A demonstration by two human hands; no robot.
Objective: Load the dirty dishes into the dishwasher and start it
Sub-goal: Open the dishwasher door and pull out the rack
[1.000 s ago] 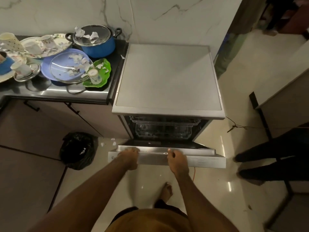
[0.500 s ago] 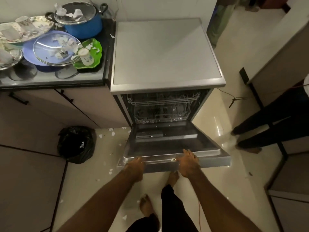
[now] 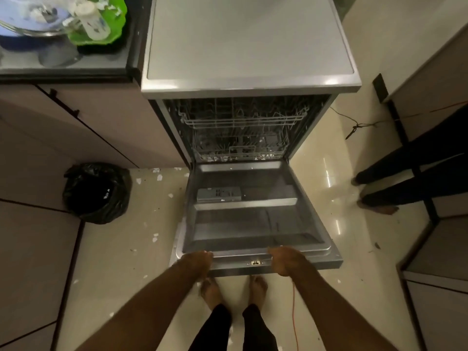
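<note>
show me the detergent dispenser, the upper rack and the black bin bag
detergent dispenser [image 3: 219,194], head view, middle of its grey lid
upper rack [image 3: 243,124], head view, its front wire rail
black bin bag [image 3: 97,192], head view, middle of the bag

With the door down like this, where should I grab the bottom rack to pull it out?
On the bottom rack, grip the front wire rim, reaching in from the front over the lowered door. That rim faces you; the rack's sides are hemmed in.

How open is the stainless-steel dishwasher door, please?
Open, nearly flat: the stainless-steel dishwasher door shows its inner face upward, wire racks are exposed, and the left hand and right hand grip its edge.
</note>
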